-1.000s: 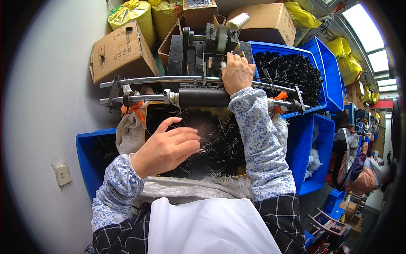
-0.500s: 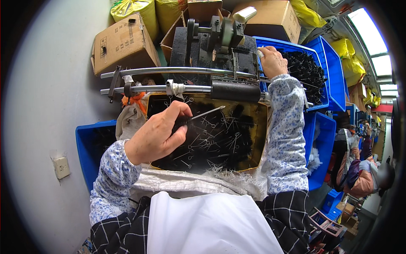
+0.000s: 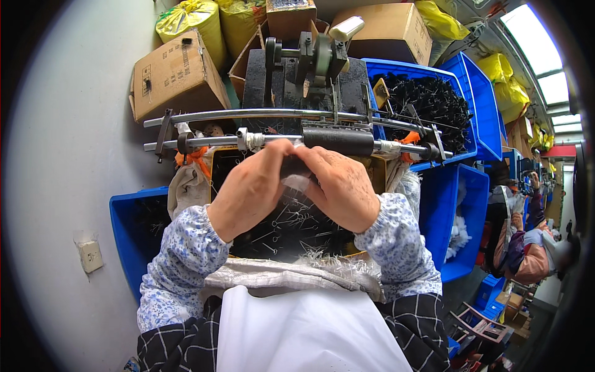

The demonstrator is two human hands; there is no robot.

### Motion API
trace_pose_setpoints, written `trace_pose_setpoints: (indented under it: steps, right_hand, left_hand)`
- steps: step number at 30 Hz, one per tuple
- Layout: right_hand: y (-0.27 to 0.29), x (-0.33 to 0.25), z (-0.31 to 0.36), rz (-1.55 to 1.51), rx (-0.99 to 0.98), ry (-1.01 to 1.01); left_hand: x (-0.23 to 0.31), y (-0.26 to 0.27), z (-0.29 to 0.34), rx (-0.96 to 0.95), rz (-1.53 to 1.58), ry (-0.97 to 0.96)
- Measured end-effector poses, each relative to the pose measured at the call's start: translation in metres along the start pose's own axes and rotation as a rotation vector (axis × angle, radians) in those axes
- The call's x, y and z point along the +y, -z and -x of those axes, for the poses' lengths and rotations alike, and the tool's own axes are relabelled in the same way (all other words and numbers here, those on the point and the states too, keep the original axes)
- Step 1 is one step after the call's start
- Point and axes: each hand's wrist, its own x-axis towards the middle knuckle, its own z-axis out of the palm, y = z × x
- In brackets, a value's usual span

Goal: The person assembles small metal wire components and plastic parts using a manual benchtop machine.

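Note:
My left hand [image 3: 251, 189] and my right hand [image 3: 341, 186] meet at the fingertips, close in front of the machine's black roller [image 3: 338, 141]. The fingers of both are bent and pressed together. A dark patch shows between them, probably the black-bristled twisted-wire brush that my left hand held a moment ago, but the hands hide most of it. A white wrap [image 3: 297, 182] covers the tip of my right thumb. Below the hands, a tub holds many black brushes with looped wire ends [image 3: 291, 224].
Two metal rods [image 3: 248, 116] cross in front of the black machine [image 3: 285, 80]. A blue crate [image 3: 474, 124] of black brushes stands at the right, another blue bin [image 3: 124, 217] at the left. Cardboard boxes [image 3: 176, 74] and yellow sacks [image 3: 192, 28] sit behind. A co-worker [image 3: 527, 248] sits far right.
My right hand has come from beside the blue crate down and left to meet my left hand. My left hand has moved slightly right, and its brush is now mostly hidden.

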Motion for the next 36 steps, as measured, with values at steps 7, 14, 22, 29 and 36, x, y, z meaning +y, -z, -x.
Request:
trace_pose_setpoints:
  steps: [7, 14, 22, 29, 36]
  right_hand:
    - [0.001, 0.125, -0.041, 0.670, 0.199, -0.366]
    - [-0.011, 0.132, -0.055, 0.561, 0.087, -0.431]
    - [-0.010, 0.134, -0.053, 0.557, 0.096, -0.453]
    - [-0.013, 0.140, -0.054, 0.544, 0.114, -0.376]
    - [-0.012, 0.154, -0.061, 0.677, 0.033, -0.288]
  left_hand:
    - [-0.002, -0.008, 0.022, -0.433, -0.111, 0.058]
    - [-0.003, -0.013, 0.034, -0.398, -0.378, -0.145]
    - [0.007, 0.030, 0.026, -0.052, -0.216, -0.122]
    - [0.014, 0.049, 0.031, 0.020, 0.000, 0.069]
    - [0.016, 0.038, 0.024, -0.013, 0.119, 0.065]
